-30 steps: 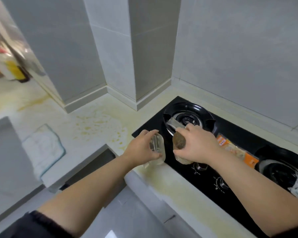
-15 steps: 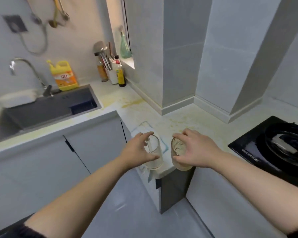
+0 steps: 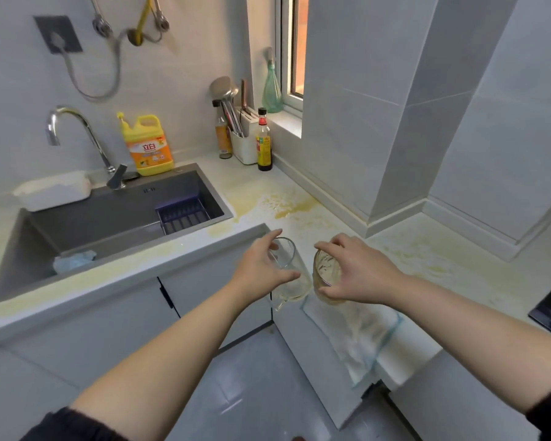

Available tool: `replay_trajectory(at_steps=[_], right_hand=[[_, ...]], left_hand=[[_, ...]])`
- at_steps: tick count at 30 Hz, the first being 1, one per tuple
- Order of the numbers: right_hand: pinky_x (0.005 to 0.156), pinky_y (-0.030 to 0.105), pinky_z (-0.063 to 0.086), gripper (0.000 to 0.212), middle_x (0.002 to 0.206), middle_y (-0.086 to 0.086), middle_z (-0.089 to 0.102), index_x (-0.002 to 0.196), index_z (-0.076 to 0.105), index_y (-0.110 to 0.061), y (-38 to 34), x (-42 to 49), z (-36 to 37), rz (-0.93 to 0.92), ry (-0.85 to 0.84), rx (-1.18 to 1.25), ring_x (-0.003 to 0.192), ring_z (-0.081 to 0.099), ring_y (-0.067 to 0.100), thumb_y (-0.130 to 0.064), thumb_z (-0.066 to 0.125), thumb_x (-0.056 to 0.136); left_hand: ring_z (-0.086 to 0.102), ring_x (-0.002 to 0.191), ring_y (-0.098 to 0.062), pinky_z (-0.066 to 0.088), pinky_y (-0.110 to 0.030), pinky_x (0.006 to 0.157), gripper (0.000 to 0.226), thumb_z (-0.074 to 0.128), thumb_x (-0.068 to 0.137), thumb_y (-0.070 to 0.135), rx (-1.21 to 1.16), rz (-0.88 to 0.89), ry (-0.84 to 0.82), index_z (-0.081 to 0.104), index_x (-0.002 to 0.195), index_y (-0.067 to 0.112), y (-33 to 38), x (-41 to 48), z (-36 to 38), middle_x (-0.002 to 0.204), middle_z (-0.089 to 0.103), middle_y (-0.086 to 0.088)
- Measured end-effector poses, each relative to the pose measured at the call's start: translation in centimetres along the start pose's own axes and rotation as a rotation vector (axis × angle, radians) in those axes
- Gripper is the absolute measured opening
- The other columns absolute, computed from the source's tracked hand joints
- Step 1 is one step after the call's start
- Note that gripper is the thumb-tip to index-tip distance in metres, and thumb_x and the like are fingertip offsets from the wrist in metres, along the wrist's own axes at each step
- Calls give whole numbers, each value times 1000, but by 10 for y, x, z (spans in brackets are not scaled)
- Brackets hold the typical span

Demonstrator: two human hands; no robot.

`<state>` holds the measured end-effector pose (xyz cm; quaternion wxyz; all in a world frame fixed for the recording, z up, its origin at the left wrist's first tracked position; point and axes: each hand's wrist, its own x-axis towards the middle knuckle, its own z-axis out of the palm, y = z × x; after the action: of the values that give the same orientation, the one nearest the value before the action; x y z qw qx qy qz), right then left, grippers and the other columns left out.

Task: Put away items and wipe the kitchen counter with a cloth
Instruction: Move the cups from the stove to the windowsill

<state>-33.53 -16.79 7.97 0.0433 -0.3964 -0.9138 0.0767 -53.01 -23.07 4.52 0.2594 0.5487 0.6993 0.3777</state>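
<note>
Since a second ago both glasses have been carried away from the hob, and the sink (image 3: 109, 211) has been brought into full view on the left. The clear glass (image 3: 288, 272) is gripped by the curled fingers and thumb of the left hand (image 3: 261, 268). The smeared glass (image 3: 325, 272) is held the same way by the right hand (image 3: 360, 275), just beside the first and above the counter's (image 3: 427, 249) corner. A white cloth (image 3: 363, 332) lies below them. Yellow spills remain unwiped, so putting away is judged unfinished and wiping not yet begun.
</note>
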Motion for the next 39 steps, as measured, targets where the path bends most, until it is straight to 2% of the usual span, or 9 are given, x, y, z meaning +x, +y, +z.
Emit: replay_trajectory(at_steps=[5, 12, 20, 25, 28, 30, 32, 35, 39], right_hand=[[99, 37, 43, 91, 139, -5, 40, 143, 29, -24, 21, 76, -3, 35, 56, 2, 129, 38, 18, -60, 64, 68], [96, 32, 42, 87, 134, -7, 43, 140, 35, -26, 40, 188, -28, 86, 108, 58, 127, 39, 15, -58, 68, 66], [94, 31, 43, 79, 131, -7, 41, 137, 38, -28, 50, 311, -59, 163, 271, 121, 125, 40, 15, -54, 68, 69], [91, 32, 45, 81, 129, -7, 44, 139, 40, -24, 55, 399, -71, 205, 403, 160, 121, 44, 16, -54, 68, 69], [90, 32, 46, 82, 130, -7, 41, 140, 39, -24, 54, 462, -82, 244, 495, 189, 120, 42, 16, -51, 72, 69], [92, 31, 44, 81, 131, -5, 41, 139, 39, -24, 56, 502, -89, 260, 528, 209, 123, 39, 17, -48, 73, 70], [92, 31, 42, 80, 131, -4, 41, 140, 38, -24, 60, 536, -92, 297, 545, 203, 124, 38, 19, -47, 72, 71], [92, 33, 44, 81, 131, -5, 40, 142, 37, -23, 69, 576, -88, 374, 526, 174, 124, 38, 20, -51, 69, 72], [92, 34, 43, 83, 131, -6, 42, 143, 36, -23, 88, 612, -77, 494, 466, 130, 124, 39, 21, -54, 66, 72]], left_hand=[[52, 104, -11, 43, -24, 87, 97, 84, 66, 32, -17, -20, -27, 29, 146, 33, -16, 77, -13, 120, 50, 8], [57, 106, -14, 47, -28, 86, 85, 83, 66, 36, 21, 0, -39, 42, 140, 24, -21, 202, -71, 120, 54, 6], [52, 106, -11, 44, -24, 85, 75, 82, 68, 35, 4, 79, 125, 46, 133, 28, -17, 347, -129, 125, 43, 2], [56, 108, -18, 49, -37, 95, 84, 83, 58, 44, -138, 154, 198, 48, 132, 25, -11, 470, -168, 121, 50, -4], [55, 105, -15, 47, -28, 86, 80, 82, 68, 37, -191, 169, 215, 42, 137, 23, -6, 549, -190, 123, 49, -3], [51, 108, -17, 45, -33, 90, 79, 80, 71, 37, -265, 128, 223, 40, 138, 26, -5, 598, -194, 125, 47, -2], [47, 114, -19, 44, -36, 95, 80, 79, 71, 37, -308, 100, 190, 38, 139, 28, -8, 640, -190, 127, 46, -3], [47, 111, -16, 39, -26, 86, 80, 78, 75, 29, -271, 95, 109, 36, 143, 23, -11, 689, -178, 124, 44, -2], [49, 107, -18, 44, -27, 86, 85, 81, 71, 29, -215, 129, 21, 37, 143, 23, -7, 743, -158, 130, 48, -7]])
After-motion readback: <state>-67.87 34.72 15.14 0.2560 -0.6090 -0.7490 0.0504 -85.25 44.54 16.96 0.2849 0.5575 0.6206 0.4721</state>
